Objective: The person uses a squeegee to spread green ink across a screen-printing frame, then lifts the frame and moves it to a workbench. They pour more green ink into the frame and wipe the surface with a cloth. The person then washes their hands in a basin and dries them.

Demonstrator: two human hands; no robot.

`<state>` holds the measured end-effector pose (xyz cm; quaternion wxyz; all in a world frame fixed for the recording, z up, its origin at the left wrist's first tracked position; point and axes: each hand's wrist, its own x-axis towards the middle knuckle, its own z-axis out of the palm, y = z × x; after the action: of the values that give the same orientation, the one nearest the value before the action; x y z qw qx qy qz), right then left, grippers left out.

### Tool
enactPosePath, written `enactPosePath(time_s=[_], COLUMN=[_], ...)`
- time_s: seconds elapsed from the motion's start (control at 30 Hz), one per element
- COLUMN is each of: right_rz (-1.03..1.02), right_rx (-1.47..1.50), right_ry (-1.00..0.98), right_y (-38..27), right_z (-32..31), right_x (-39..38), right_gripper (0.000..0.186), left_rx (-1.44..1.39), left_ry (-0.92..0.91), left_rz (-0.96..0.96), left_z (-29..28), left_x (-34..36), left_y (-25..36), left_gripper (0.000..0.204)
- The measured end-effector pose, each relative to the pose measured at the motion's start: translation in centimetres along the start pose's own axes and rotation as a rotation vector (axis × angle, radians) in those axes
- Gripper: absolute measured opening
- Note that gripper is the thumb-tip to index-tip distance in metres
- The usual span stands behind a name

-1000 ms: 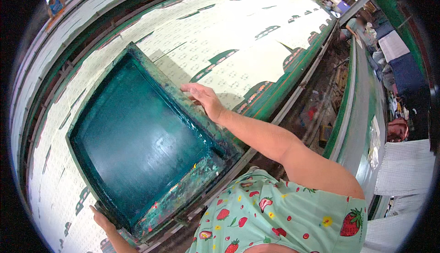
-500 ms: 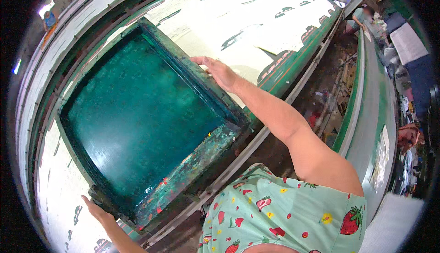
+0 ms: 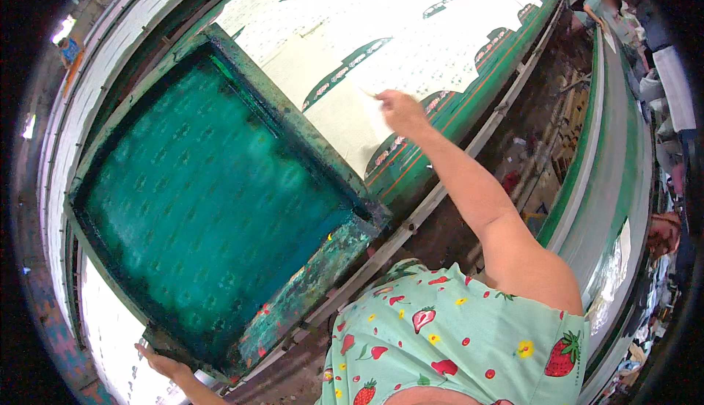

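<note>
A printing screen (image 3: 293,119) lies tilted across the left half, its wooden frame stained dark and its mesh covered with wet green ink. My left hand (image 3: 170,367) is at its near left corner, closed about the frame edge, with part of the fingers hidden. To the right of the screen, my right hand (image 3: 405,114) is off the frame, over the pale fabric (image 3: 334,123). Its fingers are pinched together. A small thin bit shows at the fingertips, too small to name. Dark green printed shapes and a green border with orange lines mark the fabric.
A rail (image 3: 469,157) runs along the table's near edge. Beyond an aisle with clutter on its floor, another long green-edged table (image 3: 587,178) stands to the right. One person (image 3: 605,9) is at its far end. Another figure in blue (image 3: 70,52) stands far left.
My right hand has let go of the screen's frame and moved right over the fabric, its fingers now pinched. The screen sits slightly lower and further left in view, my left hand still at its corner.
</note>
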<state>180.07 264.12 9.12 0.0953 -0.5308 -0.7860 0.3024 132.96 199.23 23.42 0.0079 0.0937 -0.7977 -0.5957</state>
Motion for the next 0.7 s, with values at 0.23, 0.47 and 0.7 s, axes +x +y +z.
enactPosePath(time_s=[0.23,0.47,0.7], right_rz=[0.054,-0.045,-0.279], right_rx=[-0.288,-0.050,-0.435], right_ry=[0.096,-0.301,-0.153], right_y=[8.2,8.7,7.8], right_z=[-4.0,-5.5,-3.0], right_x=[2.6,3.7,-0.8], right_gripper=[0.035,0.040,0.034], left_rx=[-0.033,-0.004,-0.036], left_ry=[-0.059,0.006,-0.013], left_rz=[-0.035,0.054,-0.050], left_z=[-0.2,-0.2,0.7], left_x=[-0.2,-0.1,-1.3], left_y=[1.8,1.5,2.1], left_gripper=[0.086,0.084,0.083])
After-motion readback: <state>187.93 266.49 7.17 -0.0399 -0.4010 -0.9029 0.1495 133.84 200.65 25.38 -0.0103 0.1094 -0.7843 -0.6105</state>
